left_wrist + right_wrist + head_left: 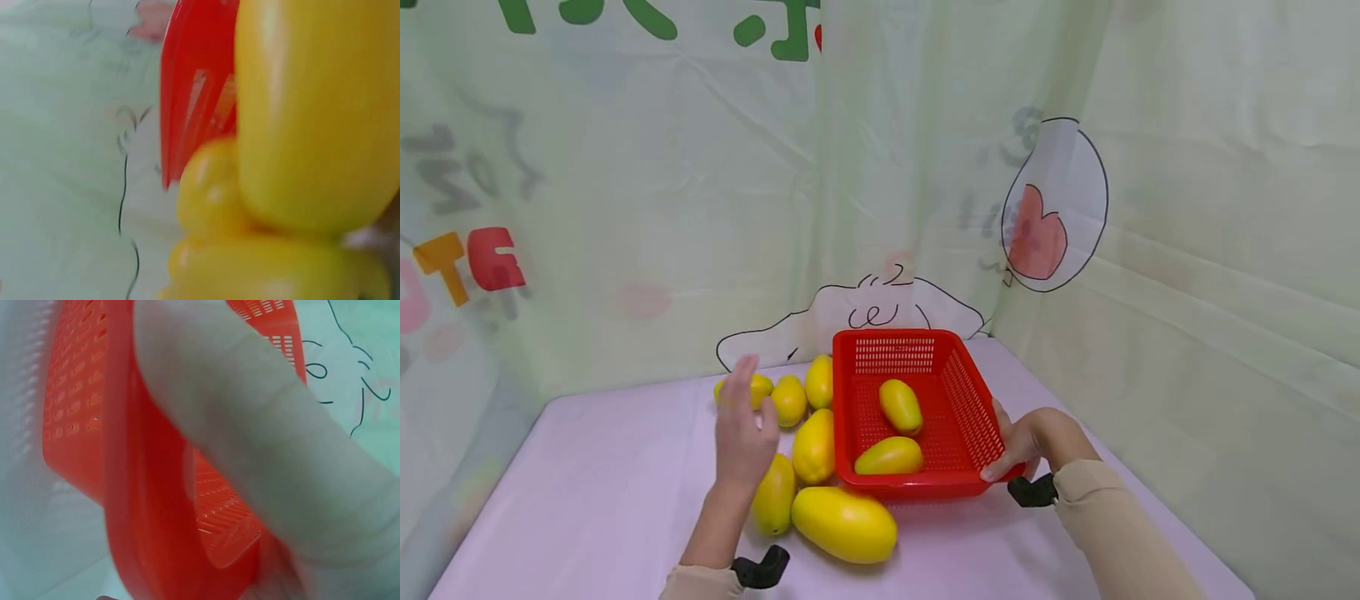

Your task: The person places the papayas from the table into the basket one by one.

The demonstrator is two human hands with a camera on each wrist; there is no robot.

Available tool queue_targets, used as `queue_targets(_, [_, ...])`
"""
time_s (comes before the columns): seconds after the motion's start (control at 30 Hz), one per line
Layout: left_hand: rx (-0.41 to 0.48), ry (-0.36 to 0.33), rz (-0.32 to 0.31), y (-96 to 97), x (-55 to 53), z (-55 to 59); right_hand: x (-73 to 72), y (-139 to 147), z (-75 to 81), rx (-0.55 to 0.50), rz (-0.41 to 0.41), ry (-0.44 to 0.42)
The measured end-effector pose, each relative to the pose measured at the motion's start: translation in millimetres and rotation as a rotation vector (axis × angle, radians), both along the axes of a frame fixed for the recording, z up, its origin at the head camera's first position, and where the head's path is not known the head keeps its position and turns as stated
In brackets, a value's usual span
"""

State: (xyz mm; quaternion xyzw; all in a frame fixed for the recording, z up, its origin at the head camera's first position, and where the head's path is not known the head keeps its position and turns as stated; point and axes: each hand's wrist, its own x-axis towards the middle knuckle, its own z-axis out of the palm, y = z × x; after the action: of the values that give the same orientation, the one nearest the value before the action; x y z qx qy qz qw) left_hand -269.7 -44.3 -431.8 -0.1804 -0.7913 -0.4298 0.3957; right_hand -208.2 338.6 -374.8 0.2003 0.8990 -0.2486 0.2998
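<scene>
A red plastic basket (pixel 917 486) with slotted walls stands on the table. My right hand (pixel 1026 442) grips its right rim near the front corner; in the right wrist view the thumb (pixel 231 412) lies across the rim. Inside lie two smooth yellow mango-like fruits, one mid-basket (pixel 901 407) and one by the front wall (pixel 889 456). My left hand (pixel 745 437) is raised over the fruits left of the basket, fingers extended and thumb apart, holding nothing visible. Nearest to it is a yellow fruit (pixel 773 496); whether they touch is unclear. Large yellow fruit (pixel 319 112) fills much of the left wrist view.
More yellow fruits lie along the basket's left side, including a plump one (pixel 815 446) and several behind (pixel 788 400). A big elongated fruit (pixel 844 525) lies before the basket. A pale printed curtain (pixel 685 208) surrounds the lilac-covered table (pixel 610 483).
</scene>
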Motion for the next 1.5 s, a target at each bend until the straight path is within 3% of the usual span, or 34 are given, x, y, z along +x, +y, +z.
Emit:
queue_targets(0.1, [0.203, -0.009, 0.220, -32.8, -14.4, -6.5, 0.1, 0.5, 1.2, 0.006, -0.003, -0.007])
queue_targets(0.2, [0.328, -0.110, 0.386, -64.5, -22.5, -13.5, 0.7, 2.2, 1.7, 0.003, -0.005, -0.008])
queue_targets(0.3, [0.356, -0.262, 0.467, -90.7, -24.3, -20.1, 1.0, 3.7, 1.6, -0.001, -0.004, -0.005])
queue_targets(0.37, [0.353, -0.351, 0.481, -102.6, -24.8, -24.0, 0.7, 4.5, 1.7, -0.006, -0.014, -0.001])
queue_targets(0.47, [0.274, -0.478, 0.455, -111.1, -27.9, -31.3, -0.2, 4.6, 2.7, -0.013, -0.022, 0.005])
queue_targets(0.63, [-0.008, -0.667, 0.325, -101.3, -37.8, -45.6, -1.5, 4.2, 5.9, -0.017, -0.014, 0.003])
queue_targets(0.73, [-0.148, -0.734, 0.256, -87.7, -43.3, -53.9, -1.5, 4.0, 7.7, -0.007, -0.006, -0.005])
queue_targets(0.83, [-0.240, -0.751, 0.209, -74.1, -46.8, -61.6, -1.7, 3.2, 8.4, -0.011, -0.005, -0.013])
queue_targets(1.03, [-0.329, -0.796, 0.102, -56.8, -48.1, -80.6, -4.1, 1.1, 8.6, -0.029, 0.002, -0.015])
queue_targets(1.2, [-0.342, -0.856, 0.069, -54.8, -50.2, -93.2, -4.3, 0.8, 7.1, -0.028, -0.006, -0.019])
queue_targets(1.33, [-0.307, -0.889, 0.031, -57.6, -52.2, -91.5, -4.3, 0.9, 7.4, -0.026, -0.017, -0.018])
queue_targets(1.5, [-0.285, -0.944, -0.073, -59.1, -48.0, -75.6, -5.2, 1.8, 8.4, -0.014, 0.001, -0.017])
